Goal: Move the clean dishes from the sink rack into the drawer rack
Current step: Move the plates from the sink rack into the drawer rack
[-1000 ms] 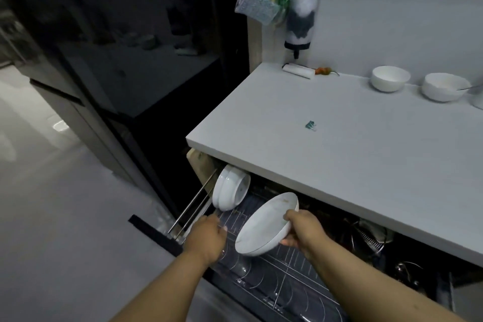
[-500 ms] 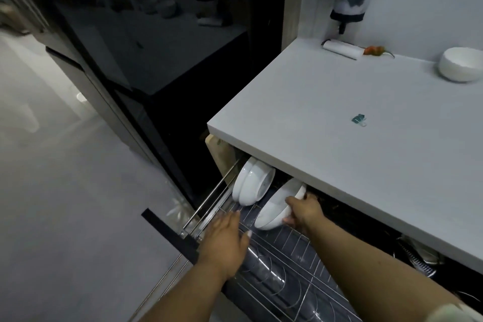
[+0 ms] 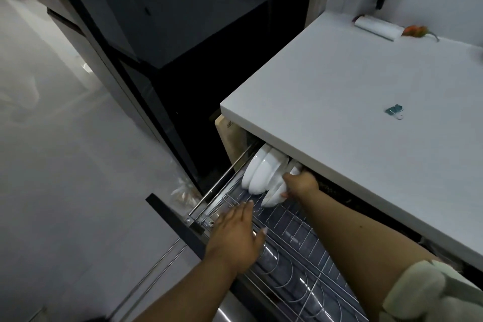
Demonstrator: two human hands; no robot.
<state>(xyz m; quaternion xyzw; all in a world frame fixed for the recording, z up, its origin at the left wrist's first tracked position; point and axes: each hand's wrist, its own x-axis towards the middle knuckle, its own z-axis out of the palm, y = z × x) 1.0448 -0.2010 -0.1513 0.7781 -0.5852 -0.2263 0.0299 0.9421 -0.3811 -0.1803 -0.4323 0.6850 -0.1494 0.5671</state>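
Observation:
The wire drawer rack (image 3: 292, 230) is pulled out from under the white counter. At its far end two white bowls (image 3: 258, 172) stand on edge. My right hand (image 3: 300, 184) grips a third white bowl (image 3: 273, 197), set on edge in the rack right behind those two. My left hand (image 3: 235, 235) hovers flat over the front left of the rack, fingers spread, holding nothing. The sink rack is out of view.
The white counter (image 3: 352, 102) overhangs the back of the drawer; a small teal clip (image 3: 393, 110) and a white roll (image 3: 376, 27) lie on it. The drawer's dark front panel (image 3: 175, 219) juts toward the floor. A dark cabinet stands to the left.
My right hand carried the white bowl down and back into the rack, standing it against the two bowls there. My left hand let go of the rack rail and opened flat. The camera leaned closer.

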